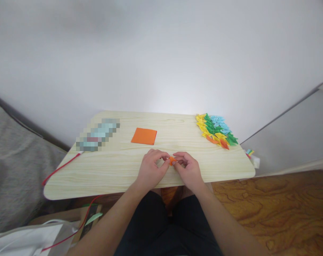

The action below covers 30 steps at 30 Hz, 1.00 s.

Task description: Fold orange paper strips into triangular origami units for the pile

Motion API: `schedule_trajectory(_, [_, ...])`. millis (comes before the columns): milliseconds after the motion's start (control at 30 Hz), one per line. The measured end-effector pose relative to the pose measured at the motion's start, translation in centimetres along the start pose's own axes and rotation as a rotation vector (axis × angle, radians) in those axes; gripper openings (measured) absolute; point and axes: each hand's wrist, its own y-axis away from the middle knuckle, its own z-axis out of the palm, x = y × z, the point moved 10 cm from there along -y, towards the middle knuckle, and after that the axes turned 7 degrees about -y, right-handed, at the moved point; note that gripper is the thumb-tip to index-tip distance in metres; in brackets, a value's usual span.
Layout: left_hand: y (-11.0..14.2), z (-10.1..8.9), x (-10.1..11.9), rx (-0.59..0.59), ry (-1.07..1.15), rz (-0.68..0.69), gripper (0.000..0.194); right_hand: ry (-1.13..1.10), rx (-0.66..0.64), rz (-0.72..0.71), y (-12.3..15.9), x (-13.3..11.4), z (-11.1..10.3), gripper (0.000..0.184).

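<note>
My left hand [151, 168] and my right hand [187, 168] meet just above the near edge of a light wooden table [102, 170]. Both pinch a small folded orange paper piece [172, 160] between their fingertips. A flat stack of square orange paper [144, 136] lies on the table a little beyond my left hand. At the far right corner sits a pile of several folded paper pieces [216, 130] in yellow, green, light blue and orange.
A blurred-out object [98, 134] lies at the table's far left, and a red cable [60, 168] runs from it over the left edge. A white wall stands behind the table. Wood-pattern floor [278, 209] shows at right, grey fabric [14, 170] at left.
</note>
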Motion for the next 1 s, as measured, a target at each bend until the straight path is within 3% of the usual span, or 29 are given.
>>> schedule_trajectory(133, [-0.2,0.0,0.1,-0.010,-0.061,0.013,0.013,0.069,-0.001,-0.032,0.1,-0.3,0.1,0.013])
schedule_trajectory(700, [-0.2,0.8,2.5,-0.138,-0.329,0.198,0.011,0.431,-0.002,-0.107,-0.2,-2.7,0.3,0.005])
schedule_trajectory(1000, [-0.1,1.0,2.7,-0.160,-0.300,0.203,0.013,0.486,0.011,-0.101,-0.4,-2.9,0.2,0.006])
